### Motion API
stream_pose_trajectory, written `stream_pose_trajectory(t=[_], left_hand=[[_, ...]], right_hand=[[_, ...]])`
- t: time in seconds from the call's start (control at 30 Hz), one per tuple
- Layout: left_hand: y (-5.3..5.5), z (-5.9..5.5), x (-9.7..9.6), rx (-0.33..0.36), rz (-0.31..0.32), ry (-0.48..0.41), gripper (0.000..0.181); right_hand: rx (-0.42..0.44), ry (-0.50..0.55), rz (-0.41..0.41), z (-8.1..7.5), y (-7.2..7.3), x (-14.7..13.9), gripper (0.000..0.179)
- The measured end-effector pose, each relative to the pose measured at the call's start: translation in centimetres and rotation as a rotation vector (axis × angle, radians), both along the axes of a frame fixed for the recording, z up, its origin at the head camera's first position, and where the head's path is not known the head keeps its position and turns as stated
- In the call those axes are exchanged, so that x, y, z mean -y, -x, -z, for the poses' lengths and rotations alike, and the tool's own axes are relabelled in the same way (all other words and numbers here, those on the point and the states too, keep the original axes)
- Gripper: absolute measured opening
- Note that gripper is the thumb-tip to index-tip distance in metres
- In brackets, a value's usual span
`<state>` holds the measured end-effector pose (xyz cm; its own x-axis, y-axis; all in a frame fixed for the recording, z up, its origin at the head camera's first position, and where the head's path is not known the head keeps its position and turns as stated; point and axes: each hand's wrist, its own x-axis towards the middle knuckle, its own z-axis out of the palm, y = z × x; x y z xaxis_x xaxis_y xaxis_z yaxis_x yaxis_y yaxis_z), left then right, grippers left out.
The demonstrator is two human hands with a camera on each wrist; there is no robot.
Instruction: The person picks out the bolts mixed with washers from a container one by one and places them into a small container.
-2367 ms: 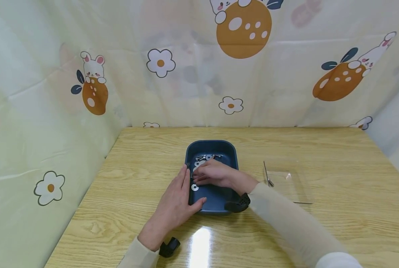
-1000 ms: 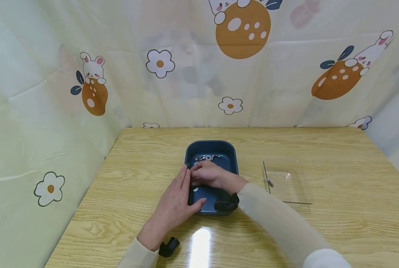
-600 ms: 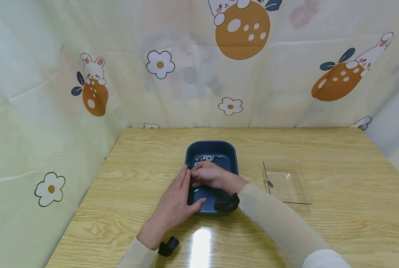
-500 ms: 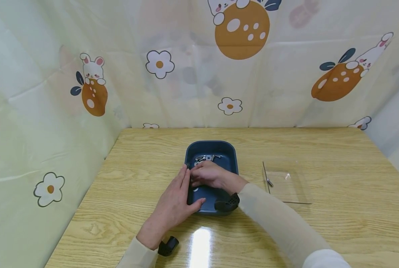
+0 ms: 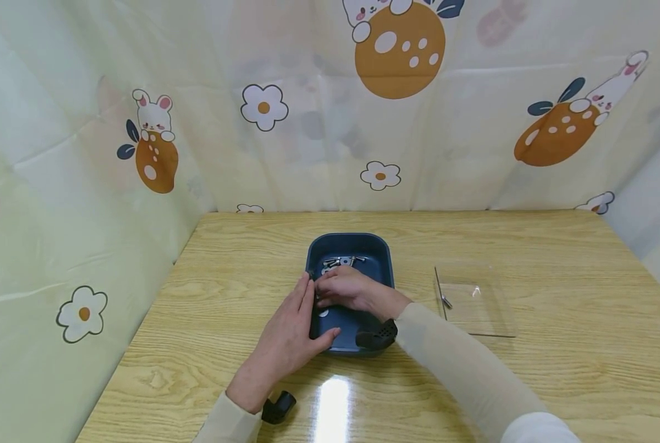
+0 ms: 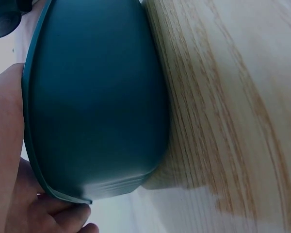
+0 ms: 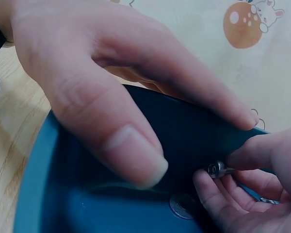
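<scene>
A dark blue tray [image 5: 355, 352] with raised walls stands on the wooden table. My left hand [image 5: 286, 335] lies along its left rim, fingers extended and thumb [image 7: 140, 160] hanging over the inside. My right hand [image 5: 349, 289] is inside the tray near its left wall. In the right wrist view, its fingertips pinch a small metal bolt [image 7: 215, 169], mostly covered by the fingers. A washer [image 7: 183, 206] lies on the tray floor just below. Several more bolts [image 5: 354, 259] and a washer [image 5: 345, 261] lie toward the far end; others are partly hidden by the right hand.
Right of the tray lies a transparent square piece [image 5: 481, 307], with a small metal bolt [image 5: 447, 302] at its left side. A patterned curtain [image 5: 318, 141] hangs behind the wooden table [image 5: 224, 258]. A black wrist camera [image 5: 278, 407] sits below the left wrist.
Compared with 2.4 seconds ago, my right hand has moved left to the tray's wall and now covers some washers. Over the last second both hands stay nearly still.
</scene>
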<state>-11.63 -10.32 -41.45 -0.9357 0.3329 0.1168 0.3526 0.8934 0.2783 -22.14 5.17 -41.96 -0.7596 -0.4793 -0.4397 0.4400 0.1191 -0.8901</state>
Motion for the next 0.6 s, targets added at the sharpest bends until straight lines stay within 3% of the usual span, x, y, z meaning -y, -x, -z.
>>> stream_pose_trajectory(t=[0.6], left_hand=[[-0.2,-0.3,-0.2,0.021,-0.013,0.01,0.099]], right_hand=[[-0.013,-0.007,0.025,-0.7,0.0,-1.3,0.025]])
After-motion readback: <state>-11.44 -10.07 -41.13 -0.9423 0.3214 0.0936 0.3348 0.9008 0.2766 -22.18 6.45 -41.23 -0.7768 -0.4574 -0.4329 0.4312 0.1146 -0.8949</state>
